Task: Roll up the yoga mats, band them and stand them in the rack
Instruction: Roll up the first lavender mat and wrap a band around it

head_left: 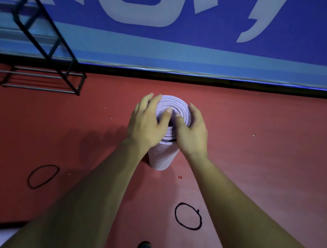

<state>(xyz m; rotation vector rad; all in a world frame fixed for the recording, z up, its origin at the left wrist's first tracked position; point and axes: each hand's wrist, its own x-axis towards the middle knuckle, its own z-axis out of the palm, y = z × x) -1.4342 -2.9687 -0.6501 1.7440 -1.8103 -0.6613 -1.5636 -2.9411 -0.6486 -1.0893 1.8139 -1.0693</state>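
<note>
Blurred rack point(81, 85), partly beyond the left edge.

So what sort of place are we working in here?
Probably a gym or sports hall: a red sports-type floor, a blue wall banner with big white lettering, and a black metal rack by the wall, with a rolled yoga mat standing on end.

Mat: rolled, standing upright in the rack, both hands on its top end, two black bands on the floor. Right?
No. Head view: the rolled mat stands on the red floor, apart from the rack. Left hand and right hand hold its top end; left band and right band lie on the floor.
</note>
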